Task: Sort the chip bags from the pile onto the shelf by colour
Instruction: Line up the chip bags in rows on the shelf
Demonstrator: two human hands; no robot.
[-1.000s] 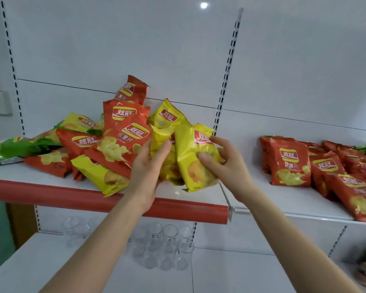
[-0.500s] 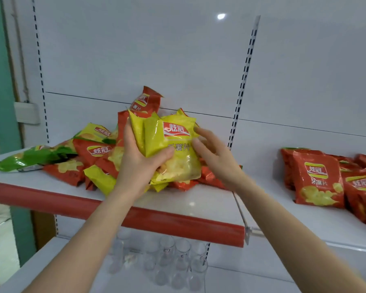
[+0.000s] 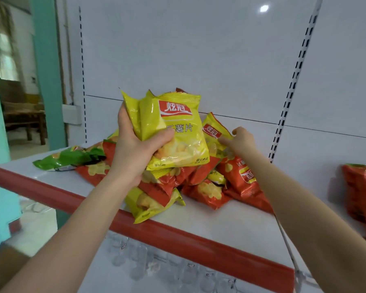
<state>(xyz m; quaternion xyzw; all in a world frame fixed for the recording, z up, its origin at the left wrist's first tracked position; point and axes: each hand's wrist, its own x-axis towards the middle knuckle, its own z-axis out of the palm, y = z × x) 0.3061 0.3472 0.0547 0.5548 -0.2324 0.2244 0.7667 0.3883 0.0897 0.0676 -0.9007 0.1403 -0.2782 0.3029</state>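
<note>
Left hand clutches yellow bags above pile; right hand pinches pile-top bag; pile touches red edge.

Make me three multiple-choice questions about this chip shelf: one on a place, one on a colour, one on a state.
1. Where does the green bag lie? A) at the left end of the pile B) on the lower shelf C) on the floor
2. What colour are the bags in the left hand? A) red B) yellow C) green
3. Those bags are: A) flat on the shelf B) torn open C) gripped and raised above the pile

Answers: 1 A, it lies at the pile's left edge. 2 B, both fronts are yellow. 3 C, fingers curl round them above the pile.
</note>
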